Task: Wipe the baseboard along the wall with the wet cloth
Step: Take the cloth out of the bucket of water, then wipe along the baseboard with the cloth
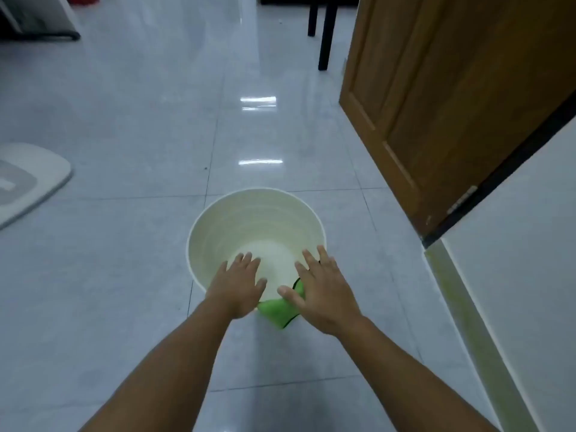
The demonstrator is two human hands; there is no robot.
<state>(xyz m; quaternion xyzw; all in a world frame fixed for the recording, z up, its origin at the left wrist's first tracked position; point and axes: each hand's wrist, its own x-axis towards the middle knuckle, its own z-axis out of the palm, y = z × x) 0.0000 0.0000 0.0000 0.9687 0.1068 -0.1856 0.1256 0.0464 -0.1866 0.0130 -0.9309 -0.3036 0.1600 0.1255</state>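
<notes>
Head view: both hands over the bucket (218, 232), left hand (238, 286) open-fingered, right hand (321, 294) pinching the green cloth (277, 313) under its thumb, so wringing's probably next before the baseboard (467, 319).

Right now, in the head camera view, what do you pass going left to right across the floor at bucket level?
Bath mat → left hand → green cloth → right hand → baseboard along the wall.
</notes>
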